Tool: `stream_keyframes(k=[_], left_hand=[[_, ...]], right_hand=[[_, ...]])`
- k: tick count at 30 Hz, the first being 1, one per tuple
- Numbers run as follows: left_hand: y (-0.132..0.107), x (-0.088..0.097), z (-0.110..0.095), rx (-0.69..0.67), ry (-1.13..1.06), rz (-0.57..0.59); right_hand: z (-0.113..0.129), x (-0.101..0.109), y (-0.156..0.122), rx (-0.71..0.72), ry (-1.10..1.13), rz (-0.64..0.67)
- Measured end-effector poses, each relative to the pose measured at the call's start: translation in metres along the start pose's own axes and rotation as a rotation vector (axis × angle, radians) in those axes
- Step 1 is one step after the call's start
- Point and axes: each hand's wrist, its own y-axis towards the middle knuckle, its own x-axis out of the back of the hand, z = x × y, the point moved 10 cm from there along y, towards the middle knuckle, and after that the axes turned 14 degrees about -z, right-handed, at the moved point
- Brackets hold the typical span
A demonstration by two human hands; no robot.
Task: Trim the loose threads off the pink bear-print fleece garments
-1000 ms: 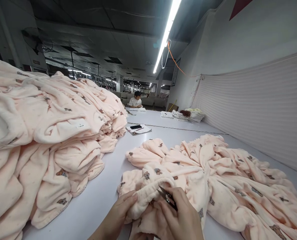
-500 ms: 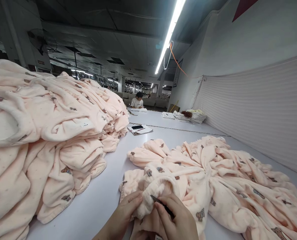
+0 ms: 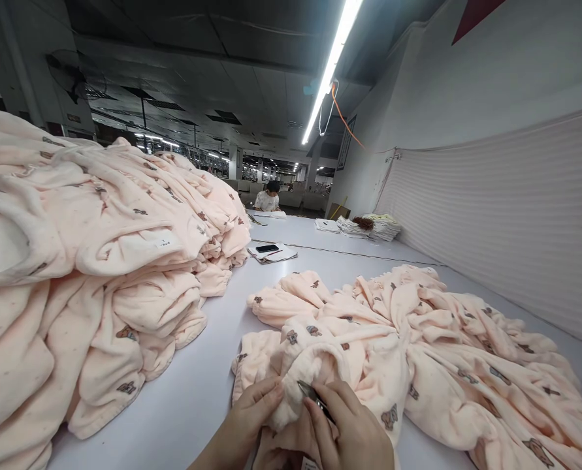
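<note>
Cuff (image 3: 294, 372) of a pink garment (image 3: 369, 359), bunched toward the near edge of the table (image 3: 183, 398). Left hand (image 3: 256, 411) pinching the cuff's fluffy rim; right hand (image 3: 349, 424) wrapped around small scissors (image 3: 316, 397), tip at the cuff, contact uncertain. Risk, my judgement: a nick in the cuff or left hand, should the tip slip or soft folds shift. Versus a second ago: hands closer together, tip farther left, blades seemingly less spread.

One camera looks out from the worker's head there, forward and slightly down, close above the bare left hand (image 3: 252, 412) and bare right hand (image 3: 353, 427), along the smooth pale-lilac tabletop (image 3: 185, 391).
</note>
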Motion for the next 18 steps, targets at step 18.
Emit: stream_keyframes(k=[18], left_hand=[[-0.002,0.033,-0.018,-0.506,0.662,-0.162]], right_hand=[[-0.003,0.0,0.015,-0.317,0.566,-0.011]])
